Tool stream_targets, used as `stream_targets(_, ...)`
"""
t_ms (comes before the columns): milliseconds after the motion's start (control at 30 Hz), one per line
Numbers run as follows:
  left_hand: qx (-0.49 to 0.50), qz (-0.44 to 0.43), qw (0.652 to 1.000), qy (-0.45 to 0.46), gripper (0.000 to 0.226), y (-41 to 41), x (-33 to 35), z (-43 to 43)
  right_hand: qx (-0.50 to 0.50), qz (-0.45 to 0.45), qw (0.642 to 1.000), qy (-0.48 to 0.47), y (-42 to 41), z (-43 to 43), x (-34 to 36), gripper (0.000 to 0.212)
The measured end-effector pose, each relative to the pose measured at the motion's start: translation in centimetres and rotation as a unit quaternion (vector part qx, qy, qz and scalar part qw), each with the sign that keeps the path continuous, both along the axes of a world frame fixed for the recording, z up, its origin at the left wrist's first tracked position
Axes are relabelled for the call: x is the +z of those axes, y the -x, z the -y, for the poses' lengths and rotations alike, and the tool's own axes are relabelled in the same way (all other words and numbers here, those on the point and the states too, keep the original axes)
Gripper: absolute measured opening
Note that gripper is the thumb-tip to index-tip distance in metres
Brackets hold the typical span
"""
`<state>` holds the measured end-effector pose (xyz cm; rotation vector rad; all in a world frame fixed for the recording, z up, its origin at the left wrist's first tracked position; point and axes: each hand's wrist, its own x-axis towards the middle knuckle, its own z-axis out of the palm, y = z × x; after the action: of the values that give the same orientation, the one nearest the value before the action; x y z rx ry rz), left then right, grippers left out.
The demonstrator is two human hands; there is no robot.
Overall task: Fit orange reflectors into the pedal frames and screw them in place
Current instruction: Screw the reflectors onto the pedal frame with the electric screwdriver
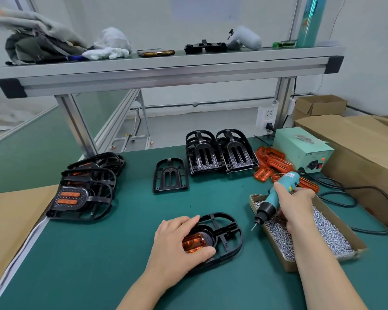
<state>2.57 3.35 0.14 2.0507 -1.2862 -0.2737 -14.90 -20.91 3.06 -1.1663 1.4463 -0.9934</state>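
Note:
A black pedal frame (227, 233) lies on the green mat near the front, with an orange reflector (194, 242) seated in it. My left hand (177, 240) holds the frame's left end, thumb and fingers curled around the reflector part. My right hand (297, 209) grips a teal electric screwdriver (276, 198), its bit pointing down-left with a screw on the tip, just above the left edge of a cardboard tray of silver screws (332, 233). Loose orange reflectors (273, 163) are heaped at the back right.
Finished pedals with reflectors (81, 198) are stacked at the left. One bare frame (170, 175) lies mid-table; two stacks of bare frames (220, 153) stand behind. A green power box (302, 148), black cables (349, 198) and cardboard boxes (363, 142) fill the right. An aluminium shelf (166, 70) spans overhead.

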Motion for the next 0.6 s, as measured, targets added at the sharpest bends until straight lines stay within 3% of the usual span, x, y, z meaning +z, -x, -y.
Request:
stream_targets(200, -0.004, -0.001, 1.0, 0.004, 0.088, 0.0, 0.0, 0.0, 0.034, -0.149, 0.983, 0.104, 0.9, -0.5, 0.4, 0.038)
stream_targets(300, -0.001, 0.001, 1.0, 0.0, 0.088, 0.0, 0.0, 0.0, 0.075, -0.3, 0.938, 0.159, 2.5, -0.2, 0.7, 0.019)
stream_targets(367, -0.002, -0.002, 1.0, -0.002, 0.088, 0.0, 0.0, 0.0, 0.155, -0.399, 0.894, 0.135, 3.4, -0.2, 1.1, 0.013)
stream_targets(500, -0.004, -0.003, 1.0, -0.005, 0.088, 0.0, 0.1, 0.0, 0.3, -0.432, 0.846, 0.092, 4.1, -1.0, 1.8, 0.016)
stream_targets(600, -0.006, -0.006, 1.0, -0.006, 0.087, 0.1, 0.3, -0.1, 0.299, -0.457, 0.831, 0.109, 3.9, -1.4, 2.1, 0.016)
